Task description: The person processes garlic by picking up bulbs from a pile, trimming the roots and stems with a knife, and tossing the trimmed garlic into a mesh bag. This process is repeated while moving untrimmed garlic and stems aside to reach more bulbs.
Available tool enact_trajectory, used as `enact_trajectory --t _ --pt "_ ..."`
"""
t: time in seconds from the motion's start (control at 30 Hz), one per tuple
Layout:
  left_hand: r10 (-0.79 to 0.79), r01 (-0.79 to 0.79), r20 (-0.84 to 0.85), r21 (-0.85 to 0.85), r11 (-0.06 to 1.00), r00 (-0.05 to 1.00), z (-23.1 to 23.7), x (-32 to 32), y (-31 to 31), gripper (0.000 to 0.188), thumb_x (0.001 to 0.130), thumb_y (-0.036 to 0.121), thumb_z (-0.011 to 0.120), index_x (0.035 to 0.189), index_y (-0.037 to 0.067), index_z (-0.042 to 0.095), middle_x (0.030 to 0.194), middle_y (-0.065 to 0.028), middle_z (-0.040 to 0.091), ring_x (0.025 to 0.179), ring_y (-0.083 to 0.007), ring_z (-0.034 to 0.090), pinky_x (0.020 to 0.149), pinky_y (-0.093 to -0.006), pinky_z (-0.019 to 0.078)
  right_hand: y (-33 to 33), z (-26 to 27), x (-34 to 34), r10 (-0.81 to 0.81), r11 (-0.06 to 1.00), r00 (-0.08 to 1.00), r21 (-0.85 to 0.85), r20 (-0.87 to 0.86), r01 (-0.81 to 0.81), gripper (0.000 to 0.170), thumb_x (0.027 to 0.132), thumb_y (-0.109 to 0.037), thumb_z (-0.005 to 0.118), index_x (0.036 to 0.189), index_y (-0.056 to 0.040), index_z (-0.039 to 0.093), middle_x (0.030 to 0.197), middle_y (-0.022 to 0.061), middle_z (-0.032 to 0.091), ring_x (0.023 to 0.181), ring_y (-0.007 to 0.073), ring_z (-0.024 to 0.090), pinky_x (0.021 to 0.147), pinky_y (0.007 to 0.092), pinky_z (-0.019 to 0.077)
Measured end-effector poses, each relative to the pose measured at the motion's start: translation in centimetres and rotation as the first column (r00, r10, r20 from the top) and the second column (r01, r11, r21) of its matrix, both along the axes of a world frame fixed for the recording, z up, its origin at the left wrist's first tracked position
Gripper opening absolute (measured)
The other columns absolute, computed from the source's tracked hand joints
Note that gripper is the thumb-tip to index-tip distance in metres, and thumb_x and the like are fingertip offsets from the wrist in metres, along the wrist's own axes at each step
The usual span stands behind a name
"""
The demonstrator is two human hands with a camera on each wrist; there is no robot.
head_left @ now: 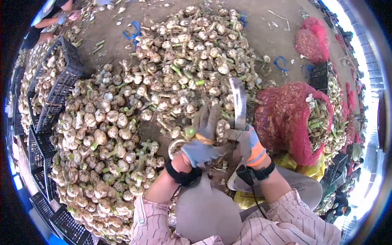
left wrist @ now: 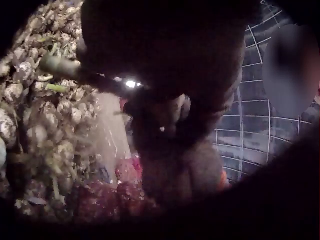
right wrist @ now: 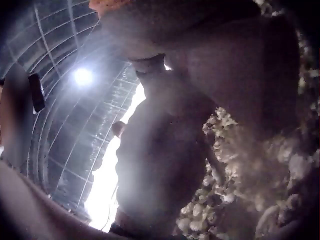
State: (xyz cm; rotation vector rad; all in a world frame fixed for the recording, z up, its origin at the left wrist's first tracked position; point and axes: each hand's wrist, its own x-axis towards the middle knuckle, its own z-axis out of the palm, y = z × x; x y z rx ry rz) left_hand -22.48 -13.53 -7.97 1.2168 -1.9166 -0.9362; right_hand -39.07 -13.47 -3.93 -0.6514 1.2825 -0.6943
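1. Grey-gloved left hand (head_left: 204, 148), in the middle of the head view, holds a thick garlic stalk with a round green end (head_left: 190, 132). The end pokes out on the left side.
2. The grey-and-orange-gloved right hand (head_left: 243, 143), just right of the middle, grips a knife with a long, curved, silver blade (head_left: 239, 102). The blade points to the top.
3. A round, dirty-white garlic bulb (head_left: 221, 128) sits between the hands. I cannot tell if it joins the stalk.
4. A big heap of brown-and-white garlic bulbs (head_left: 100, 136) fills the lower left. A pink net sack (head_left: 286, 116) lies at the right.
5. To cut well, I think the stalk needs a snug hold, with fingers away from the sharp edge. Small, slow cuts look safest, since the hands are so close.
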Motion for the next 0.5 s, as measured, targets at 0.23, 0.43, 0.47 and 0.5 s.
enact_trajectory --t 0.23,0.43,0.47,0.5 --pt "0.819 0.619 -0.261 0.772 -0.140 0.511 -3.6 1.3 -1.9 0.078 0.084 0.063 0.044 0.128 -0.001 0.040 0.116 -0.0165 0.055 0.097 -0.0288 0.056 0.085 -0.0426 0.0469 0.8 -2.0 -0.3 -0.212 0.574 0.934 -0.810 -0.287 -0.118 0.039 0.073 0.002 0.063 0.111 -0.0051 0.057 0.103 0.0096 0.062 0.092 0.0190 0.060 0.082 0.0303 0.0487" --pt "0.362 0.548 -0.811 0.579 0.603 0.459 -4.2 1.2 0.5 0.040 0.085 0.023 0.060 0.116 -0.001 0.050 0.101 -0.0086 0.059 0.091 -0.0187 0.057 0.083 -0.0302 0.0476 1.5 -1.6 -0.5 0.098 0.503 0.560 -0.444 -0.823 -0.741 0.038 0.069 -0.013 0.063 0.108 -0.0141 0.062 0.102 0.0165 0.062 0.088 0.0317 0.062 0.073 0.0379 0.0517" --pt "0.428 0.550 -0.773 0.634 0.544 0.467 -4.4 1.6 0.2 0.033 0.086 0.017 0.058 0.113 -0.002 0.052 0.097 -0.0075 0.061 0.088 -0.0171 0.059 0.082 -0.0280 0.0476 1.3 -2.0 -1.6 0.181 0.596 0.579 -0.380 -0.795 -0.707 0.038 0.070 -0.013 0.063 0.108 -0.0136 0.062 0.099 0.0166 0.063 0.086 0.0313 0.063 0.071 0.0381 0.0517" --pt "0.490 0.554 -0.730 0.682 0.477 0.477 -3.8 2.0 0.0 0.027 0.087 0.011 0.056 0.111 -0.002 0.054 0.093 -0.0065 0.063 0.086 -0.0154 0.060 0.081 -0.0258 0.0476 1.1 -2.0 -2.3 0.257 0.680 0.602 -0.302 -0.756 -0.669 0.037 0.071 -0.014 0.063 0.108 -0.0132 0.062 0.096 0.0166 0.064 0.084 0.0308 0.063 0.070 0.0382 0.0517"
